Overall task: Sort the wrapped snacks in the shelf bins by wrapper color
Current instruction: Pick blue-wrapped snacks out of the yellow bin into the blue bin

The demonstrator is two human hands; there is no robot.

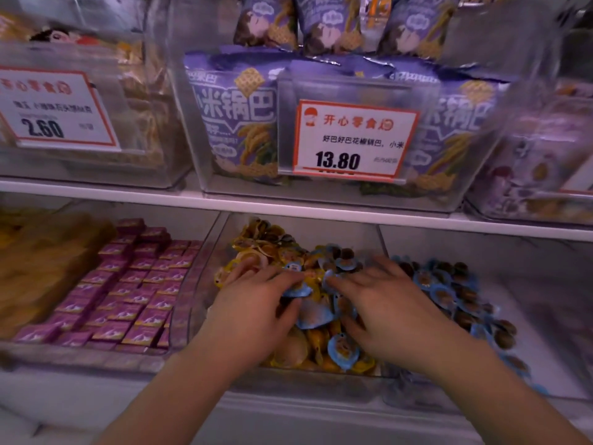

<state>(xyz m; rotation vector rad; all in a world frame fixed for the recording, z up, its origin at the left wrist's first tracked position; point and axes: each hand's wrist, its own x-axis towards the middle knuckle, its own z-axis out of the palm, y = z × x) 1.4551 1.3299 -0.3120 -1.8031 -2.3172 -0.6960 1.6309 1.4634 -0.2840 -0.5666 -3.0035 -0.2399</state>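
Where the lower shelf starts on the left, a heap of tan packets (48, 261) lies blurry, and beside it pink boxes (128, 290) sit in tight rows right up to the clear wall of the middle bin (205, 261). That wall stands between the pink boxes and the snacks.

Inside the middle bin, yellow snacks (256, 248) and blue snacks (313, 311) are mixed in one pile. The pile reaches toward the back, under the white shelf edge (288, 208), so there is only a low gap above it.

Both hands are down in this pile, close together. The left hand (256, 303) has its fingers bent and pinches a blue snack at its fingertips. The right hand (388, 303) lies spread on the pile; its thumb and first finger meet on a blue wrapper, but the picture is too blurry to tell if it really holds it.

Past a second clear wall, the right bin (545, 316) holds only blue snacks, heaped along its left side. Its right side shows bare floor with room to put things.

Above, purple bags (237, 117) stand in a clear box with a price tag (354, 139) on its front.
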